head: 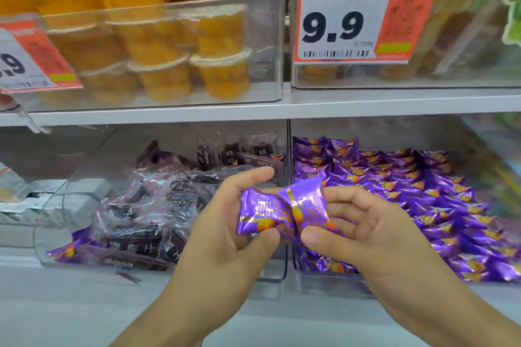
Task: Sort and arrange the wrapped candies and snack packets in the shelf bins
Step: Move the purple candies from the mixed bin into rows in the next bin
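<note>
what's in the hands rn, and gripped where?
Two purple candy packets, overlapping. The left hand pinches the left packet's lower edge; the right hand pinches the right packet's lower right end.

White shelf (pixel 394 103) — clear bins (pixel 270 45) atop

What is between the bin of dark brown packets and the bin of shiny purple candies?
In the head view, a clear plastic divider wall separates them; both hands hold two purple candy packets in front of it.

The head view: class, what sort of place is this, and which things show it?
Most likely a shop's snack aisle: a printed 9.9 price tag with barcode, clear shelf bins of sealed jelly cups, and a bin heaped with identical purple wrapped candies.
</note>
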